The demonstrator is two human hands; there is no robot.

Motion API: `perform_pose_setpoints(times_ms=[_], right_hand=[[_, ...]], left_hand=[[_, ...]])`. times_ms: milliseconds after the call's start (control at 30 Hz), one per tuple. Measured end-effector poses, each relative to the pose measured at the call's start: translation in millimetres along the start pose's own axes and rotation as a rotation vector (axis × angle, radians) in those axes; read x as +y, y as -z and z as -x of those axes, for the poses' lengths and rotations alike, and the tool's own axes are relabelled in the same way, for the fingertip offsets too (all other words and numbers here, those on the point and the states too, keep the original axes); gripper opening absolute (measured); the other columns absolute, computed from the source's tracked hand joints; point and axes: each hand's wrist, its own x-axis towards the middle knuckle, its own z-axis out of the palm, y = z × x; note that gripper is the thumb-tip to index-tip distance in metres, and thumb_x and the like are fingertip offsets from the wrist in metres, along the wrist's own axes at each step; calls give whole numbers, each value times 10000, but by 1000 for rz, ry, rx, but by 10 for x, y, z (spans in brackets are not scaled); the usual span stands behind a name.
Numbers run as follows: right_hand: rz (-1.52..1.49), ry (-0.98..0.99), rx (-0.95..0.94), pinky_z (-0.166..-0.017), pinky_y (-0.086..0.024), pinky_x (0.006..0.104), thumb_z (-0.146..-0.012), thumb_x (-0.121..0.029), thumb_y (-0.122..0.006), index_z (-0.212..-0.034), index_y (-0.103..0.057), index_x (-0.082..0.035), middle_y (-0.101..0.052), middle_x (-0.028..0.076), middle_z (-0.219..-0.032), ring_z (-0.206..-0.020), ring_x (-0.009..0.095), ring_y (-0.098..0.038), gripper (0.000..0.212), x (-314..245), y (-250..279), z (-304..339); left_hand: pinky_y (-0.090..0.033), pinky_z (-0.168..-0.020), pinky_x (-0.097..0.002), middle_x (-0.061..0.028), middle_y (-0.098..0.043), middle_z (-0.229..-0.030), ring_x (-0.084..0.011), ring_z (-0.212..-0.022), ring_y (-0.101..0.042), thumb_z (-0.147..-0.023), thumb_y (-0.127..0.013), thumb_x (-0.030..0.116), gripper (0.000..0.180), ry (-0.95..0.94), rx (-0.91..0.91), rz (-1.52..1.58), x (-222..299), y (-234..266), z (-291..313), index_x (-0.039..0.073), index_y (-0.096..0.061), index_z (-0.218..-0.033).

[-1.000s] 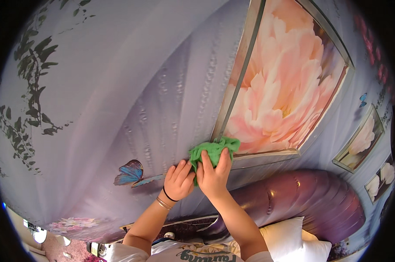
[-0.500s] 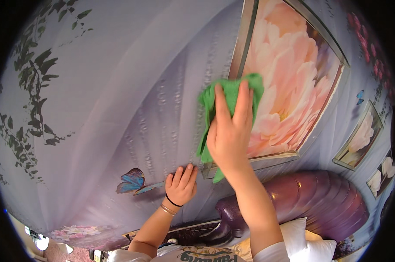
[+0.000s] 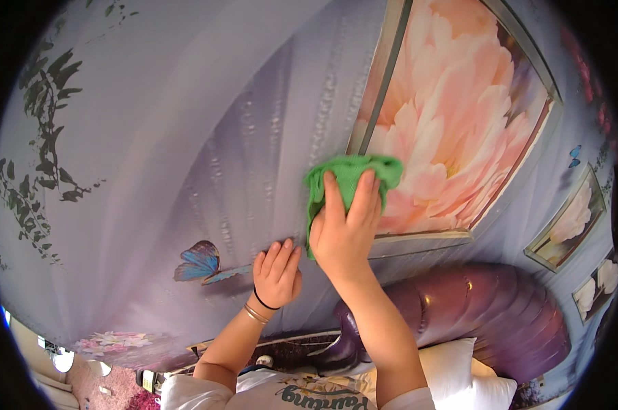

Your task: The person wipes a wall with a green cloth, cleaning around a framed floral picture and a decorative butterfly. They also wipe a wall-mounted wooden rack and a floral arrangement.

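A green cleaning cloth lies bunched against a wall covered in a printed mural. My right hand presses it there with fingers spread, over the left edge of a large framed pink flower picture. Part of the cloth is hidden under the palm. Lower and to the left, my left hand rests flat on the wall with nothing held. Beside its fingers is a blue butterfly in the mural. A dark band and thin bracelets circle the left wrist.
Below the wall, a shiny purple padded headboard bulges out near my right forearm. White pillows lean under it. Two small flower pictures show at the right. Pink carpet shows at the lower left.
My right hand has slid the cloth lower along the picture's left edge. The left hand stays flat near the butterfly, and the view has shifted slightly.
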Motion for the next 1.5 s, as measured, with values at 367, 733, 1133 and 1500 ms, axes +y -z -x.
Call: perform_pose_setpoints(times_ms=[367, 733, 1133, 1500], right_hand=[[-67, -67, -213, -832, -439, 428, -833, -164, -627, -1207, -618, -158, -475, 237, -1312, -1032, 356, -573, 374, -209, 144, 1063], [-15, -106, -398, -826, -350, 401, -703, -227, -669, -1133, -575, -225, -565, 56, -1207, -1090, 224, -546, 440, 366, 433, 1222], [220, -320, -354, -950, -364, 551, -768, -245, -666, -1129, -573, -44, -481, 190, -1267, -1171, 473, -421, 424, 1221, 650, 1342], [-204, -103, -399, -939, -392, 522, -745, -283, -633, -1048, -637, -116, -518, 127, -1222, -1128, 378, -455, 345, 577, 411, 1294]], left_hand=[[-205, -1126, -453, -168, -503, -1367, -327, -1342, -378, -802, -542, 83, 419, 45, -28, -152, -28, -18, 255, -2, -614, -1206], [-151, -1136, -469, -172, -452, -1405, -335, -1368, -318, -807, -572, 128, 448, 164, -114, -117, 62, 27, 268, 28, -594, -1243], [-156, -1117, -562, -227, -379, -1436, -417, -1372, -275, -782, -602, 88, 469, -49, -174, 226, 322, -11, 53, 64, -578, -1250], [-138, -1094, -489, -244, -463, -1367, -383, -1290, -422, -877, -526, 349, 485, -107, -296, 363, 683, -264, -271, 59, -559, -1266]])
